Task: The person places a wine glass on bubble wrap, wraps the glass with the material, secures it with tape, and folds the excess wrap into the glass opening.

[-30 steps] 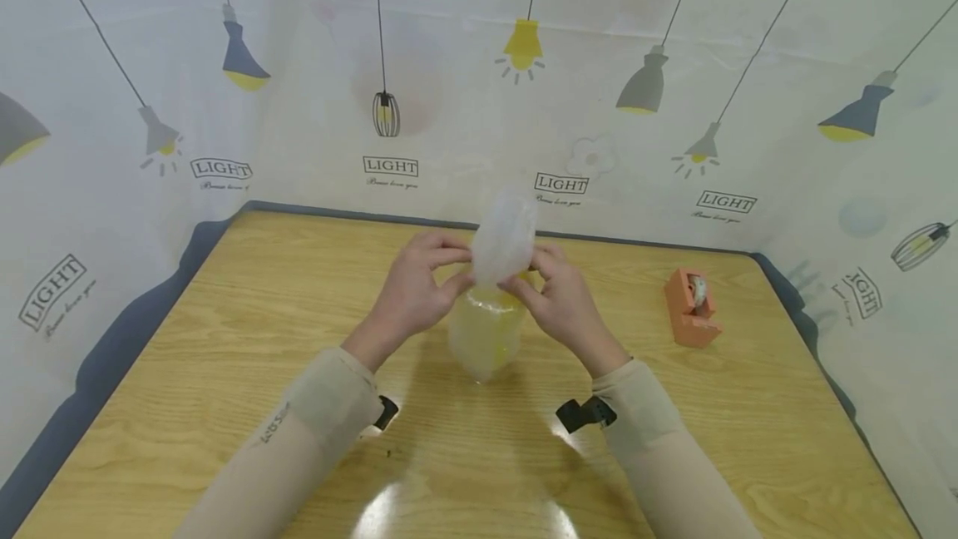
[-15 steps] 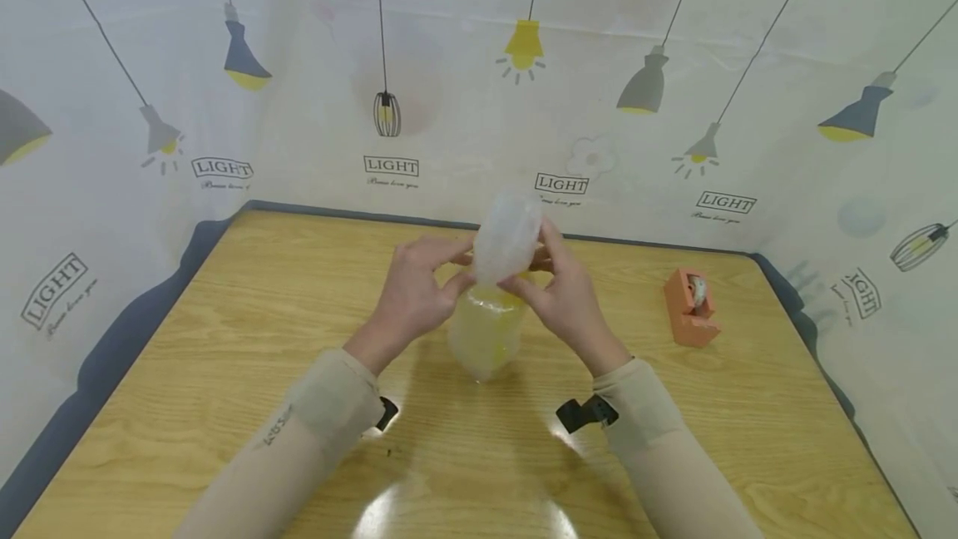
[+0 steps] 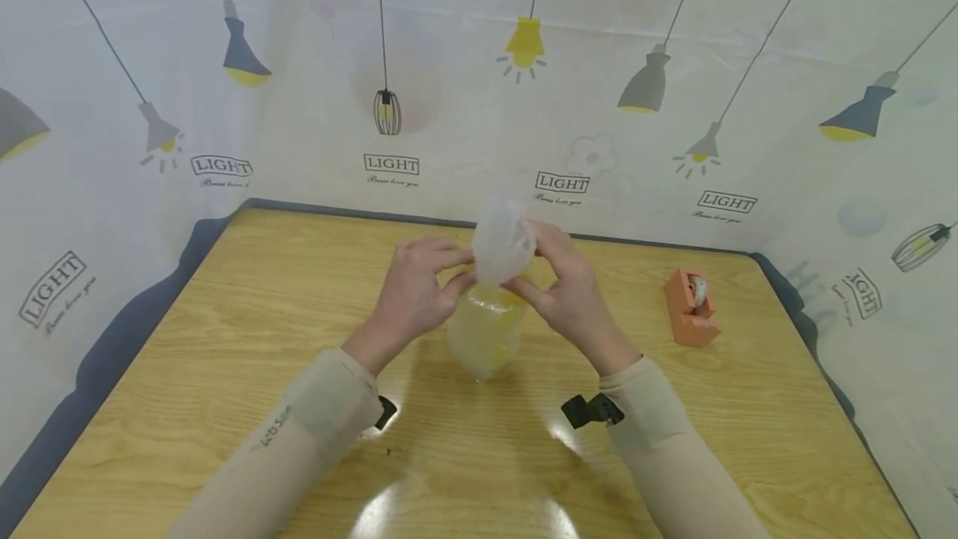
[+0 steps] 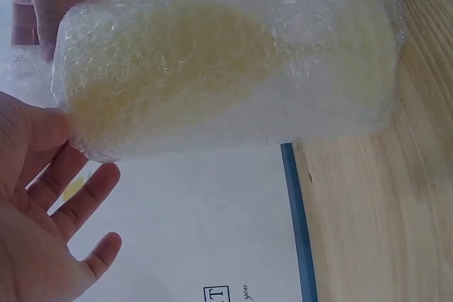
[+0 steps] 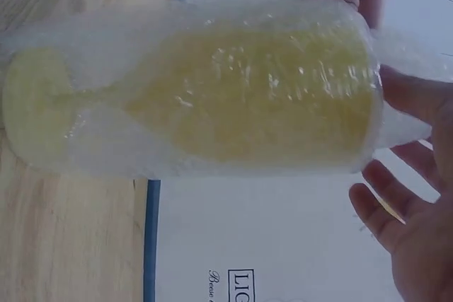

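A yellow stemmed glass (image 5: 269,97) is wrapped in bubble wrap (image 3: 486,335), standing upright on the table in the head view. Both wrist views show its bowl, thin stem and round foot through the layers. Above the rim, a loose end of the wrap (image 3: 503,244) sticks up. My left hand (image 3: 419,281) pinches this end's left side between thumb and forefinger, its other fingers spread in the left wrist view. On the opposite side my right hand (image 3: 572,298) grips the loose end, thumb low at the rim and forefinger higher up. Some fingertips are hidden behind the wrap.
An orange tape dispenser (image 3: 692,308) with a roll of tape stands to the right on the wooden table (image 3: 247,314). Behind the table's dark-edged back hangs a white cloth (image 3: 449,48) printed with lamps.
My right forefinger has risen along the loose end of the wrap and now presses its upper right side inward, creasing it. My left hand and the wrapped glass have stayed in place.
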Tool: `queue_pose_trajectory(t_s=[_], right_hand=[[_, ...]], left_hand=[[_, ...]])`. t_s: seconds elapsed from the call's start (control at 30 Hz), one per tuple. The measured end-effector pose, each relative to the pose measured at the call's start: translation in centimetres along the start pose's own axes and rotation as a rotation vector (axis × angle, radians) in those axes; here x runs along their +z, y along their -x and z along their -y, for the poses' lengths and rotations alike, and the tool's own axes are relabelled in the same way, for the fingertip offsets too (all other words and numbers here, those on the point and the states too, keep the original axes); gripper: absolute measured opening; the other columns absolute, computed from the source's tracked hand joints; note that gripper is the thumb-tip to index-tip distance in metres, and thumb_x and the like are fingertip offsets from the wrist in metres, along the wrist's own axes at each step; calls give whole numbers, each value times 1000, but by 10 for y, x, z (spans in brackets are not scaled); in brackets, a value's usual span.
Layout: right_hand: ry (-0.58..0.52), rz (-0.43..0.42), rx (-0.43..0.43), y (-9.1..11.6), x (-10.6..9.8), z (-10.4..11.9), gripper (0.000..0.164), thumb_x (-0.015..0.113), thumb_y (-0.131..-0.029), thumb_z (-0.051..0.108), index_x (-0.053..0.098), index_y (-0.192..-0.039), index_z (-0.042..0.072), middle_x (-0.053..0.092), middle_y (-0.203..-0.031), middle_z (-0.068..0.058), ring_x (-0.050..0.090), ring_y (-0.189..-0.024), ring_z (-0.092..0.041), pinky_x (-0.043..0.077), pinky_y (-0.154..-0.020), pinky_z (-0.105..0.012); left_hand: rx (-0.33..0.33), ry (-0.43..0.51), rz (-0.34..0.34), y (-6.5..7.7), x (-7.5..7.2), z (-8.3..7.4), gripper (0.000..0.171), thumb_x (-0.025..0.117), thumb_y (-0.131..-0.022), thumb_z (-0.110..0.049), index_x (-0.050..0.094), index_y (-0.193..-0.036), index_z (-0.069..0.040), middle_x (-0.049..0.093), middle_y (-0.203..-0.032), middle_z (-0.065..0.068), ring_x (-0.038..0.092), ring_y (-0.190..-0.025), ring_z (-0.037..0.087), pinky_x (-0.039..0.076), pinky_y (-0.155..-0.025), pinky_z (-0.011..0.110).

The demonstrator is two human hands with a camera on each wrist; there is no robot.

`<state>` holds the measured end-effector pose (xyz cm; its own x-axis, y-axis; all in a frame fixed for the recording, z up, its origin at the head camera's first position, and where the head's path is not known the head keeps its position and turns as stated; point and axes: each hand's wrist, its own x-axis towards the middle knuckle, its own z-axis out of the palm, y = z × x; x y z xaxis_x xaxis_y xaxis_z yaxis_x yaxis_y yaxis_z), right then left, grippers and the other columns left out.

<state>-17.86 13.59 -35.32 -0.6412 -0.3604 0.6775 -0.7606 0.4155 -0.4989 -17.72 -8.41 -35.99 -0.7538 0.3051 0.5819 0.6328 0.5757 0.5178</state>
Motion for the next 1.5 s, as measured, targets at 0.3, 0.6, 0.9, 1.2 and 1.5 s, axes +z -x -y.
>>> queue_pose_trajectory(t_s=[0.3,0.6,0.9,1.2,1.5], right_hand=[[-106,145,-36,-2,-11,-5,49,75,-85,-12,62,-132,-7,69,-126,-21,67,-109,-32,59,-89,-42],[-25,115,-11,-5,-9,3,45,79,-87,-3,66,-130,-6,71,-123,-20,69,-110,-34,58,-93,-47],[47,106,19,-3,-7,3,39,79,-88,1,70,-126,-2,71,-126,-19,64,-115,-37,54,-99,-52],[92,140,-8,-4,-6,1,33,80,-89,4,74,-121,2,72,-126,-17,64,-115,-37,53,-98,-52],[106,170,-30,-5,-9,-1,28,80,-88,5,75,-115,2,74,-123,-16,67,-116,-34,49,-101,-52]], left_hand=[[-2,-28,40,0,-1,-3,22,81,-86,-8,81,-108,-7,77,-99,4,71,-97,25,48,-100,56],[15,-14,27,1,0,-1,20,82,-85,-9,81,-105,-7,76,-99,4,70,-98,26,49,-93,55],[-12,63,-35,5,2,3,23,84,-85,-13,80,-108,-9,78,-110,8,74,-102,28,48,-102,57],[-72,225,33,16,-1,10,43,83,-88,-20,72,-128,-7,72,-128,9,68,-120,28,51,-107,50],[6,143,122,16,-7,15,129,102,-60,-28,26,-165,-16,33,-167,4,37,-150,28,31,-121,57]])
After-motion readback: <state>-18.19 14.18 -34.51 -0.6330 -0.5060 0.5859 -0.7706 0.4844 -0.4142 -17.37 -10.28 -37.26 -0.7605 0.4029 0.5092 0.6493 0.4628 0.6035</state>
